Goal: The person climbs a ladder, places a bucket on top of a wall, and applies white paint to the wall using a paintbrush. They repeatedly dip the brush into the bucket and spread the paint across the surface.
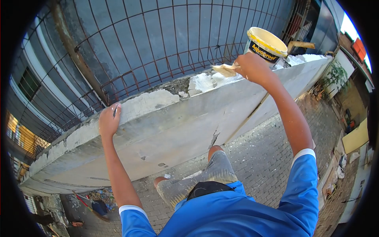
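Observation:
My right hand is closed around a paint brush, its pale bristles at the top edge of the low wall. White coating covers the wall top around the brush, and bare rough concrete shows to its left. Just behind my right hand, a white bucket labelled Aquaproof, with a yellow rim, stands on the wall top, partly hidden by the hand. Further left, my left hand rests on the wall's top edge with a gap between its fingers, holding nothing.
A rusty wire mesh fence runs along the wall's far side, with a rusty post at the left. Below lies a paved ground. A broom and debris lie at the lower left. A plant hangs at the right.

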Demonstrator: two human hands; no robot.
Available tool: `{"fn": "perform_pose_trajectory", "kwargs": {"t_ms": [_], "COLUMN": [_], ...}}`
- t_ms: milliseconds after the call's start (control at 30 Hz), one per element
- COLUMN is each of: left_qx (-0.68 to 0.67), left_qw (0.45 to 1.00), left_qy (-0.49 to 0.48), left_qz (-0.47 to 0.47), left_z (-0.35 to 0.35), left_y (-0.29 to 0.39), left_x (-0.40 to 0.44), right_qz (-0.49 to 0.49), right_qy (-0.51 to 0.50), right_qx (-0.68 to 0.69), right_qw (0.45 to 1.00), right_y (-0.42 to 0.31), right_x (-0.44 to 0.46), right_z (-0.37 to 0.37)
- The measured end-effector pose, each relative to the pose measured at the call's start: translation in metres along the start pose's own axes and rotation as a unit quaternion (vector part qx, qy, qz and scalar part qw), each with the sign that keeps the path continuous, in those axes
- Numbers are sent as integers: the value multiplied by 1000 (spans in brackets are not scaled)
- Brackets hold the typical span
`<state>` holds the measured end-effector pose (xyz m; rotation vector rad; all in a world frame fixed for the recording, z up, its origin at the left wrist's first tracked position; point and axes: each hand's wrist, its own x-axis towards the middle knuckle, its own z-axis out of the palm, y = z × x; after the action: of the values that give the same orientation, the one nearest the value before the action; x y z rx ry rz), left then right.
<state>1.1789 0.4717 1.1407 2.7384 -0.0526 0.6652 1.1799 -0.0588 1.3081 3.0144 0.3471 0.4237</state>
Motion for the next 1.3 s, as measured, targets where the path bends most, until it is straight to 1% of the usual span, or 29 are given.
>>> {"fn": "perform_pose_trajectory", "kwargs": {"t_ms": [100,133,233,333,433,533,600,633,667,700,733,800,833,900,1000,1100,1200,1300], "left_qx": [0,0,-4,-12,-7,0,-1,-2,-7,-12,-15,-4,3,5,6,-11,-20,-5], "left_qw": [1000,1000,1000,1000,1000,1000,1000,1000,1000,1000,1000,1000,1000,1000,1000,1000,999,998], "left_qy": [-3,-7,-1,-10,-3,4,-11,-18,-17,-17,-18,10,22,9,-4,-17,-26,-39], "left_qz": [-7,-13,1,-3,3,7,-1,-4,-6,-6,-6,-12,-13,-25,-21,-22,-31,-43], "left_z": [-2,-3,0,0,0,-7,-8,-7,-8,-11,-12,-15,-17,-21,-21,-12,-12,-10], "left_y": [2,3,-1,-1,0,9,8,8,9,11,14,22,25,31,27,14,17,18], "left_x": [1,1,1,2,1,-3,-2,-2,-3,-3,-3,-7,-10,-11,-4,-4,-2,-4], "right_qz": [-34,-40,-112,-140,-140,-96,78,120,161,222,280,256,268,292,364,289,278,258], "right_qy": [-42,-42,-70,-47,-17,81,11,40,67,43,18,-69,-53,-19,24,14,26,-40], "right_qx": [-41,-4,27,121,133,270,357,484,601,679,745,830,848,879,847,869,819,815], "right_qw": [998,998,991,982,981,955,931,866,780,699,605,491,454,376,388,402,501,518], "right_y": [-4,-20,-53,-58,-53,-49,-50,-54,-59,-75,-94,-116,-132,-160,-171,-136,-137,-146], "right_x": [9,4,-4,-4,-16,-45,-72,-85,-100,-117,-134,-166,-181,-202,-199,-167,-128,-126], "right_z": [37,36,15,25,26,36,80,121,163,189,214,278,297,320,299,318,334,390]}}
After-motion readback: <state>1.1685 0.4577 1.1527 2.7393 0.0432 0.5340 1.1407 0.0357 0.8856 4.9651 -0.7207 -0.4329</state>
